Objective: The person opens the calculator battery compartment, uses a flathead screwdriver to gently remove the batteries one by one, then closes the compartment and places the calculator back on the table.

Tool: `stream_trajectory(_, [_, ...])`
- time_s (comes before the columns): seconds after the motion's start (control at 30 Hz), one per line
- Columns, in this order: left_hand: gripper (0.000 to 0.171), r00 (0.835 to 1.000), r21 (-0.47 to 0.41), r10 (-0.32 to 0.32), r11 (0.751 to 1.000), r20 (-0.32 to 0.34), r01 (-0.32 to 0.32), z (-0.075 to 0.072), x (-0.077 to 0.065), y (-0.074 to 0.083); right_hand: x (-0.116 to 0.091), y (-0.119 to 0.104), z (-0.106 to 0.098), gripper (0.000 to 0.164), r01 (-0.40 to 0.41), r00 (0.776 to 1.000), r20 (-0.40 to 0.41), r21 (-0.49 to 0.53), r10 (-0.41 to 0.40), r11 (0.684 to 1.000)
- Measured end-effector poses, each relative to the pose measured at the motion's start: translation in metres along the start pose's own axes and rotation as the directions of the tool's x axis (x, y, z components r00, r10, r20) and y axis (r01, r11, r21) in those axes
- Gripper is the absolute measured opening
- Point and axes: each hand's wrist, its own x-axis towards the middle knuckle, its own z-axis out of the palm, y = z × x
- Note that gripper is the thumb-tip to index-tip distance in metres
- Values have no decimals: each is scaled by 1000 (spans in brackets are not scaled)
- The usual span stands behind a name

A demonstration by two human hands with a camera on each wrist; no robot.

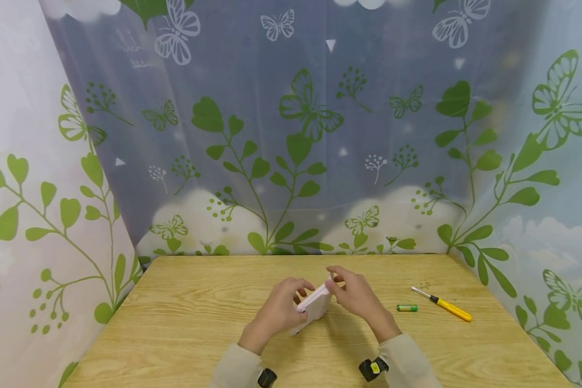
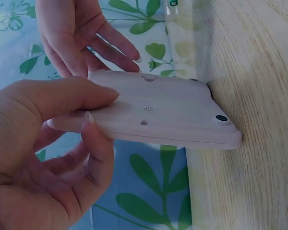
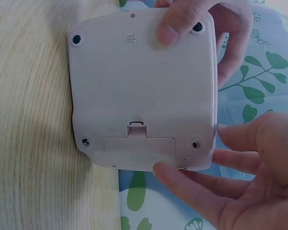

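Note:
A pale pink desk calculator, seen from its back, stands tilted on one edge on the table between both hands. My left hand pinches one end, with the thumb flat on the back panel and the fingers behind. At the other end, my right hand holds the corner, its thumb by the side edge and its fingertips at the end edge. In the right wrist view, the back shows a closed battery cover with a latch notch, dark round feet and a small label. The calculator's front is hidden.
Right of the hands, a green battery lies on the wooden table. Beyond it rests a screwdriver with a yellow handle, its shaft pointing to the back left. Patterned curtains hang behind the table and at both sides.

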Motion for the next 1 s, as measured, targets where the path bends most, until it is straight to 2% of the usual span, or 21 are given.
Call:
stream_trajectory(0.17, [48,999,-12,16,1000,44,-15,1,0,1,-1,0,0,36,-22,1000,14,63,21,998])
stream_trajectory(0.47, [51,992,-44,-2,999,127,7,4,0,0,-3,-3,-2,29,-64,998,24,61,62,996])
stream_trajectory(0.77, [54,986,-52,-7,999,166,16,5,-1,2,-3,-6,-2,29,-76,997,0,22,76,997])
stream_trajectory(1.0, [56,986,-34,12,999,166,-7,6,0,3,-1,-6,-2,30,-95,995,-18,25,95,995])
